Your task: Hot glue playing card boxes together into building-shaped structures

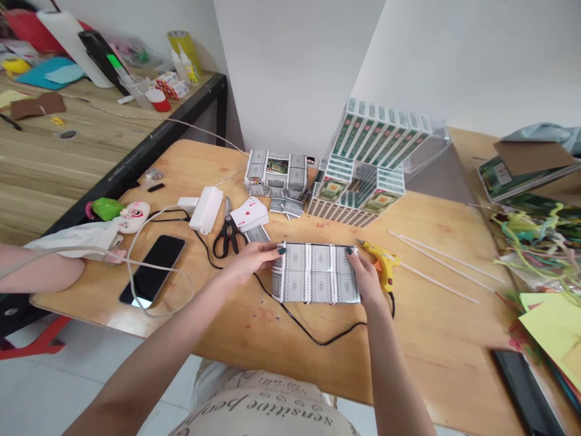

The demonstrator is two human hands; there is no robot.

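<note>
Between my two hands is a box-shaped piece covered in grey-backed playing cards point(321, 274), near the front edge of the table. My left hand point(255, 260) grips its left end, thumb on the top face. On the right end my right hand point(367, 275) is closed the same way; the fingers beneath are hidden. Just right of that hand lies a yellow glue gun point(385, 264). Black-handled scissors point(228, 233) rest left of the card box, near loose playing cards point(249, 213). Behind stands another structure built of cards point(276, 172).
Green-and-white card packs point(376, 136) are stacked at the back. Glue sticks point(445, 260) lie at right, near tangled yarn point(535, 236) and coloured paper point(549, 321). A phone point(157, 266), white power strip point(206, 209) and black cord point(318, 340) are on the table. Another person's arm point(40, 269) rests at left.
</note>
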